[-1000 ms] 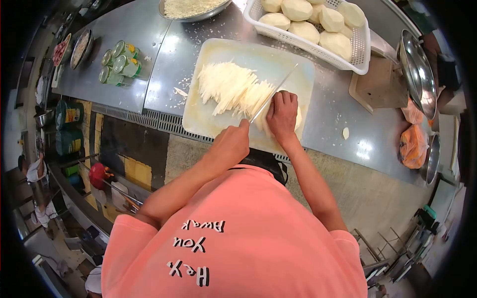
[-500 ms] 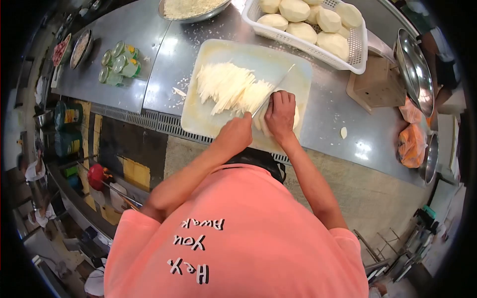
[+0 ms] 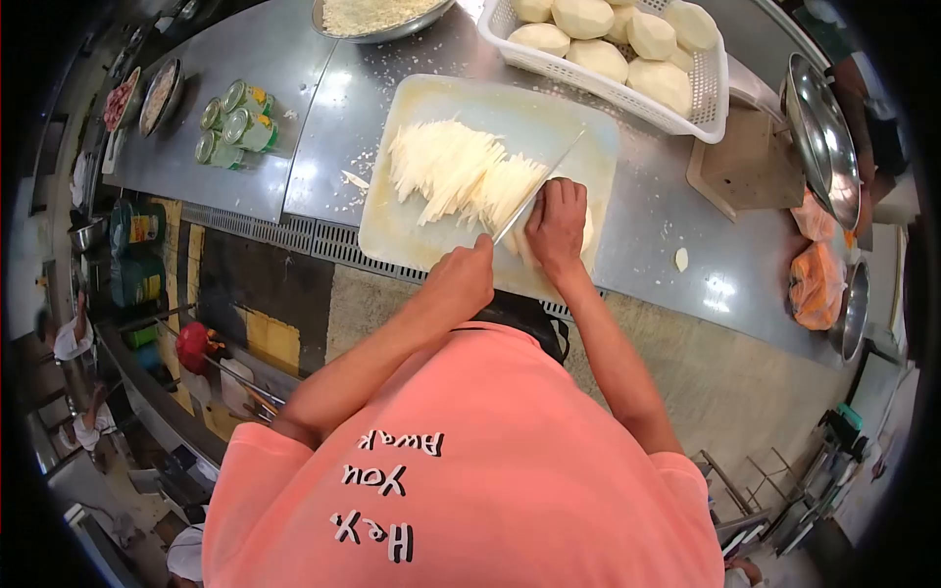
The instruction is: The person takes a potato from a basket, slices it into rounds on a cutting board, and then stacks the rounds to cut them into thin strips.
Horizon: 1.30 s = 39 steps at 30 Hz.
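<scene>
My left hand [image 3: 465, 282] is closed round the handle of a knife [image 3: 549, 176], whose blade slants up and right across a white cutting board [image 3: 392, 230]. Just right of the blade, my right hand [image 3: 557, 227] presses with bent fingers, held together, on pale peeled potato slices [image 3: 588, 233], mostly hidden under it. On the blade's left side lies a heap of thin pale shreds [image 3: 441, 167].
Above the board stand a white basket [image 3: 618, 86] of peeled potatoes and a metal bowl [image 3: 382, 37] of pale bits. Green-labelled jars [image 3: 248, 129] are at left. A wooden block [image 3: 750, 162], steel bowl [image 3: 821, 142] and orange bag [image 3: 816, 284] stand at right.
The knife handle and my left hand have moved slightly down and left, with the blade shifted a little against the shreds. My right hand stays on the slices.
</scene>
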{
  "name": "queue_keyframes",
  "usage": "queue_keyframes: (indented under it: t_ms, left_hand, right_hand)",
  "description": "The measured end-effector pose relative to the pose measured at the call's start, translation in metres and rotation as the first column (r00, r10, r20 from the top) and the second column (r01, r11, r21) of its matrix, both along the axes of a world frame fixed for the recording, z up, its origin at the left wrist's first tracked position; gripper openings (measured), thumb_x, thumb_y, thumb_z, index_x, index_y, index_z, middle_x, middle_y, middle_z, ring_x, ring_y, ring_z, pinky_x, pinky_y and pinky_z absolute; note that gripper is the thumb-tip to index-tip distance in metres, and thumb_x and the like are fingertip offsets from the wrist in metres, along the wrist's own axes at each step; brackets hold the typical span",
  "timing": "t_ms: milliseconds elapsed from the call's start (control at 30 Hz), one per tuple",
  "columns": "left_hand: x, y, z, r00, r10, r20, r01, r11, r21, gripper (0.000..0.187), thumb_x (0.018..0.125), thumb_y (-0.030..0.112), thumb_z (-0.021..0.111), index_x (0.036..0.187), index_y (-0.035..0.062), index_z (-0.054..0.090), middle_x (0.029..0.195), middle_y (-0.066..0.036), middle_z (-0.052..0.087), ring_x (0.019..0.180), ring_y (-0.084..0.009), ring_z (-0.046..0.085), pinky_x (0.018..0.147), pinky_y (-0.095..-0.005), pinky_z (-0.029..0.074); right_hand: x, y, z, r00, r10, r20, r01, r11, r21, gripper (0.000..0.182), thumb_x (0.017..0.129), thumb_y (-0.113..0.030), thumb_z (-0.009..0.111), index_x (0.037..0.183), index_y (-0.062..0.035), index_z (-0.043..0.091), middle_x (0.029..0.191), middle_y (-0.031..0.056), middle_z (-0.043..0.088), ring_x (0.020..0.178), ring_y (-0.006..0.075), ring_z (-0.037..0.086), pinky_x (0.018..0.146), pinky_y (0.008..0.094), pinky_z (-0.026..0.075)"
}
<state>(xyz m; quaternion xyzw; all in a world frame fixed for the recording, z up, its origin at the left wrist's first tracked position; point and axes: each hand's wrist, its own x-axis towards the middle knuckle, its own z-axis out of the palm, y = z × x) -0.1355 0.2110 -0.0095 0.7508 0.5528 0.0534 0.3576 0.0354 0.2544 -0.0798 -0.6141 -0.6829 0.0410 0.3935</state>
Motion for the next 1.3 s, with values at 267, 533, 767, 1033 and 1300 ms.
queue_keyframes:
  t_ms: [267,533,767,1033,1300]
  left_hand:
    - [0.002,0.002,0.035,1.0,0.014,0.011,-0.013,0.999,-0.043,0.01,0.09,0.002,0.051,0.09,-0.0068,0.047,0.067,-0.033,0.059,0.069,-0.0524,0.061,0.063,-0.0586,0.047]
    - [0.011,0.016,-0.02,0.998,0.009,0.055,-0.014,0.995,0.098,0.01,0.088,0.0,0.05,0.091,-0.0084,0.048,0.066,-0.034,0.059,0.07,-0.0523,0.062,0.065,-0.0578,0.049]
    - [0.001,-0.005,0.036,1.0,0.0,0.0,0.0,1.0,0.001,0.011,0.087,0.0,0.05,0.093,-0.0087,0.049,0.068,-0.034,0.06,0.069,-0.0506,0.063,0.064,-0.0568,0.05]
    - [0.007,0.007,0.024,1.0,-0.005,0.015,0.005,1.0,0.024,0.011,0.09,0.002,0.048,0.095,-0.0075,0.048,0.068,-0.032,0.06,0.067,-0.0515,0.061,0.062,-0.0573,0.048]
    - [0.014,0.002,-0.012,1.0,0.014,0.028,-0.017,0.994,0.111,0.013,0.093,0.006,0.049,0.091,-0.0069,0.047,0.066,-0.033,0.059,0.067,-0.0518,0.06,0.061,-0.0575,0.047]
  right_hand:
    - [-0.001,-0.001,0.001,1.0,-0.008,-0.011,0.008,1.0,-0.004,0.013,0.078,0.004,0.059,0.09,0.0,0.056,0.09,0.0158,0.055,0.09,0.0361,0.05,0.079,0.0441,0.043]
    - [0.016,-0.006,0.005,0.995,0.071,-0.076,-0.068,0.997,0.043,0.013,0.078,0.005,0.059,0.089,-0.0017,0.058,0.09,0.0144,0.056,0.09,0.0354,0.052,0.079,0.0447,0.042]
    - [0.008,-0.009,-0.001,0.999,0.014,0.035,-0.014,1.0,0.001,0.018,0.076,0.002,0.06,0.093,-0.0025,0.057,0.095,0.014,0.056,0.096,0.0353,0.051,0.083,0.0447,0.041]
    - [0.009,-0.004,0.001,0.999,0.032,0.04,-0.033,0.999,0.012,0.016,0.076,0.002,0.06,0.092,-0.0019,0.056,0.094,0.0148,0.055,0.096,0.0358,0.051,0.082,0.0448,0.041]
    - [0.01,-0.013,-0.002,0.998,0.04,0.049,-0.039,0.999,-0.012,0.016,0.077,0.002,0.06,0.092,-0.0021,0.057,0.093,0.0144,0.055,0.095,0.0357,0.051,0.082,0.0446,0.041]
